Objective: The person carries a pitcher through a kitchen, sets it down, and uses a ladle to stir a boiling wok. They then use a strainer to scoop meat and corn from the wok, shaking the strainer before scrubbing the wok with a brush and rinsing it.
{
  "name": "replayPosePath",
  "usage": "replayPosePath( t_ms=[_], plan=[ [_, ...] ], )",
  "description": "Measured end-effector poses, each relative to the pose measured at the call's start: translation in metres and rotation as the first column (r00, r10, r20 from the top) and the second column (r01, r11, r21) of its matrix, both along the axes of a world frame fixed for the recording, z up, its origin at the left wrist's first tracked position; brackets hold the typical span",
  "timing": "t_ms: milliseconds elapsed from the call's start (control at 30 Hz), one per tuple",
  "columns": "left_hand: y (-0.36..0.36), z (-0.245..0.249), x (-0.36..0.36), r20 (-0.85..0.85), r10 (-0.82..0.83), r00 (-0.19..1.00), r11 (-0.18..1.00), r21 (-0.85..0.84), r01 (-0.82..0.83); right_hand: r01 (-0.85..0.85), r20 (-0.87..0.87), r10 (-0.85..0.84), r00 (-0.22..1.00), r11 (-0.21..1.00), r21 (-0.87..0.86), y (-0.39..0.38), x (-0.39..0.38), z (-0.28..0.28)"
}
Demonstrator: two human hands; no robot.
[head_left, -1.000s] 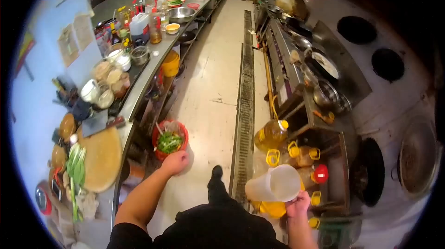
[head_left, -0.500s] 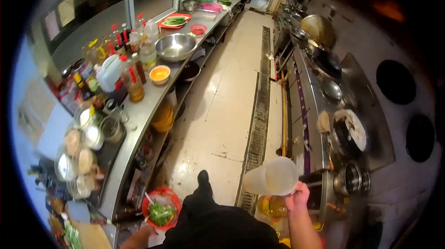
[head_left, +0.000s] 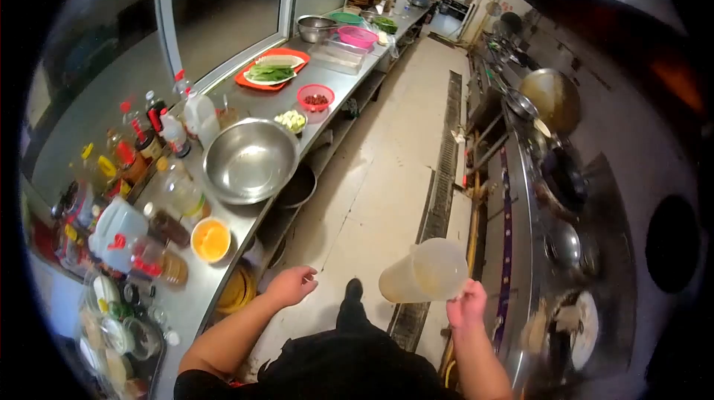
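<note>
"Where's the plastic jug [head_left: 424,273]?"
"At five o'clock in view, grasped by the right hand [head_left: 467,306]."
"Its long axis?"
"Eight to two o'clock, wide end toward two. The left hand [head_left: 293,286] is free, loosely curled."

Marked pale floor [head_left: 357,177] runs between a steel counter [head_left: 201,288] beneath framed windows [head_left: 230,13] and a cooking range [head_left: 522,236], beside a grated drain [head_left: 445,169].

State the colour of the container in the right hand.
Translucent, milky white: the container shows best in the head view.
</note>
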State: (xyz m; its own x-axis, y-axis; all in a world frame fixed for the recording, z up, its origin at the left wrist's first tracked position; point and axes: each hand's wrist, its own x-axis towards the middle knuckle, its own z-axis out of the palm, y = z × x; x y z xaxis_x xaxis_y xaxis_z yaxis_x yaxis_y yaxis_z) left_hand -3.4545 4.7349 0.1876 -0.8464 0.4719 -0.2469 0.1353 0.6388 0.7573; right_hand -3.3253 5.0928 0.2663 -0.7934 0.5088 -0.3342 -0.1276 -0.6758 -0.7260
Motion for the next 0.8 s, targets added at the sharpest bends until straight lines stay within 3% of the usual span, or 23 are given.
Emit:
replayPosePath(
  t_ms=[100, 167, 233, 300, 367, 467, 567, 633, 800],
  plan=[
    [0.044, 0.002, -0.063, 0.007, 0.014, 1.000, 1.000, 0.018, -0.014, -0.171, -0.115, 0.175, 0.978, 0.984, 0.046, 0.056, -0.108, -0.020],
    [0.065, 0.005, -0.102, 0.051, -0.018, 0.999, 1.000, 0.004, 0.018, -0.143, -0.042, 0.145, 0.988, 0.988, 0.065, 0.071, -0.188, 0.004],
    [0.083, 0.018, -0.140, 0.159, 0.019, 0.987, 1.000, -0.019, -0.016, -0.224, 0.029, 0.223, 0.974, 0.973, 0.057, 0.092, -0.258, 0.017],
    [0.096, 0.028, -0.185, -0.003, -0.058, 0.998, 0.994, -0.090, 0.058, -0.268, -0.006, 0.269, 0.963, 0.961, 0.073, 0.119, -0.326, 0.011],
    [0.112, 0.037, -0.238, 0.005, -0.012, 1.000, 0.998, -0.068, 0.013, -0.305, -0.049, 0.310, 0.950, 0.948, 0.091, 0.140, -0.399, 0.009],
    [0.130, 0.041, -0.323, 0.100, 0.075, 0.992, 0.997, -0.032, -0.072, -0.275, -0.086, 0.287, 0.954, 0.953, 0.129, 0.154, -0.499, 0.012],
    [0.149, 0.033, -0.418, 0.031, 0.019, 0.999, 1.000, -0.026, -0.018, -0.264, -0.093, 0.276, 0.957, 0.956, 0.127, 0.171, -0.594, 0.009],
    [0.164, 0.033, -0.477, -0.100, -0.024, 0.995, 0.999, -0.041, 0.020, -0.237, -0.051, 0.238, 0.970, 0.971, 0.026, 0.191, -0.651, -0.002],
    [0.198, 0.056, -0.623, -0.150, -0.146, 0.978, 0.983, -0.129, 0.127, -0.179, -0.011, 0.179, 0.984, 0.983, 0.029, 0.219, -0.798, 0.007]
  ],
)
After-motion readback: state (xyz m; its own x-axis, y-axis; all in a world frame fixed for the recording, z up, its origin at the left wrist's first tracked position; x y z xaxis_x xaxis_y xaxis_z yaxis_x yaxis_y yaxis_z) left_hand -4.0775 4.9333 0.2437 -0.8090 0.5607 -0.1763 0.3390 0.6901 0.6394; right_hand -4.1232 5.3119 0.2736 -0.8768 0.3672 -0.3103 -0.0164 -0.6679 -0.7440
